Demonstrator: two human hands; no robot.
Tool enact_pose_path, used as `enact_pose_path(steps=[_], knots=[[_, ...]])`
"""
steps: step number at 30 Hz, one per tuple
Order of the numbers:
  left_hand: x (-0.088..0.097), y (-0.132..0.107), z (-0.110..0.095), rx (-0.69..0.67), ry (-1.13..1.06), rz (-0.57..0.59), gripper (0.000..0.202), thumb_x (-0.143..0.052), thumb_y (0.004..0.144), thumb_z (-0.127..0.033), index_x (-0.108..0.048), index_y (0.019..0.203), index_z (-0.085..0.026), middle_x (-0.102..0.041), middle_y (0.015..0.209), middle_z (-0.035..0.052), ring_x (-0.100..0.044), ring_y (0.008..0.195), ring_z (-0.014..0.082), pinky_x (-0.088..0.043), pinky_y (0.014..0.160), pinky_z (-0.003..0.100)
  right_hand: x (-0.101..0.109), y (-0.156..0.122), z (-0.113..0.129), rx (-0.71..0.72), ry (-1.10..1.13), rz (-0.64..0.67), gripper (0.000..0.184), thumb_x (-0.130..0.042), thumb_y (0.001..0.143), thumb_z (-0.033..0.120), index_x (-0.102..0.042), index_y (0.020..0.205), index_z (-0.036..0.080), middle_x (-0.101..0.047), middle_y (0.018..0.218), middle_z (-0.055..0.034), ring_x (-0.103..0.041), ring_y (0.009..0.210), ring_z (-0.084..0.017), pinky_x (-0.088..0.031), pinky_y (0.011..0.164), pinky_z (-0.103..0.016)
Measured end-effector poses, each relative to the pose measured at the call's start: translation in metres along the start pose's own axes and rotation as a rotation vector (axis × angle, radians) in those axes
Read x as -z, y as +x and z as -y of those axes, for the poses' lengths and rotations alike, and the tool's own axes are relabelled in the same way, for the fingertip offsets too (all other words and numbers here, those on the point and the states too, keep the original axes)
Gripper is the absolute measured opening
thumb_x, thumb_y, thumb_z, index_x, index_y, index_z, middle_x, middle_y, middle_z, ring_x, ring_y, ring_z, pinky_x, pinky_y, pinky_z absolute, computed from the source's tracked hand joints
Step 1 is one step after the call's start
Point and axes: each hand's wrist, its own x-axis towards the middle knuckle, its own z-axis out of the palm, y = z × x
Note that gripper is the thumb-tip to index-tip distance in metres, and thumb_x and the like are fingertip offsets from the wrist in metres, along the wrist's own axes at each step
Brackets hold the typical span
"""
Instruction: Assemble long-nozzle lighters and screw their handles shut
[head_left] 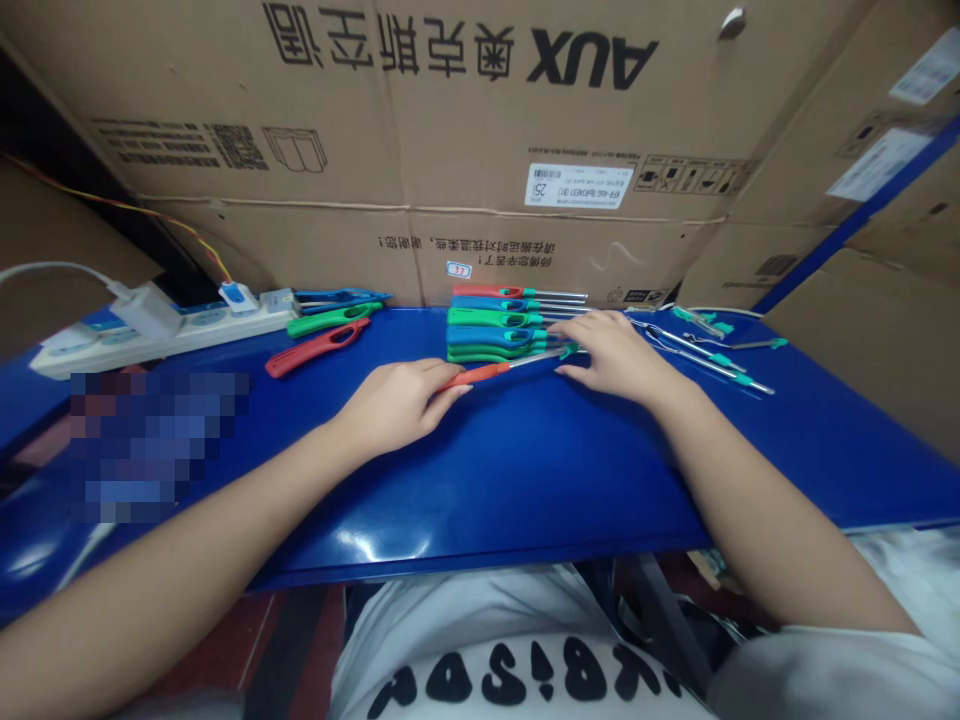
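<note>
My left hand is closed in a pinch round the orange-red handle of what looks like a long-necked lighter. Its thin metal shaft points right, toward my right hand. There, bent fingers and thumb close about a small teal plastic piece by the shaft's end; whether the two are joined I cannot tell. Just behind lies a row of lighters with red, blue and green handles, metal necks pointing right and partly hidden by my right hand.
Loose metal tubes with teal parts and wires lie to the right. Red and green handles, with blue ones behind, lie left, near a white power strip with plugs. A cardboard box walls off the back of the blue table.
</note>
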Motion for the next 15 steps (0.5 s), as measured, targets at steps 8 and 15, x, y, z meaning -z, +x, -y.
enact_pose_path(steps=[8,15], knots=[[0.000,0.001,0.003,-0.005,-0.014,0.011,0.040,-0.040,0.105,-0.044,-0.071,0.114,-0.019,-0.075,0.100,0.0076,-0.071,0.088,0.0243,-0.050,0.069,0.031,0.004,0.000,-0.013,0.092,0.109,0.012,0.019,-0.063,0.097,0.033,-0.074,0.102,0.019,-0.075,0.107,-0.0111,-0.063,0.106,-0.030,-0.044,0.092,-0.044],[-0.006,-0.002,0.001,-0.133,-0.010,-0.022,0.042,-0.041,0.106,-0.043,-0.068,0.125,-0.017,-0.077,0.114,0.0084,-0.073,0.097,0.0246,-0.056,0.079,0.034,-0.005,0.006,0.034,0.266,0.318,0.063,0.025,-0.052,0.103,0.031,-0.071,0.108,0.016,-0.073,0.103,-0.0114,-0.062,0.098,-0.025,-0.047,0.092,-0.040]])
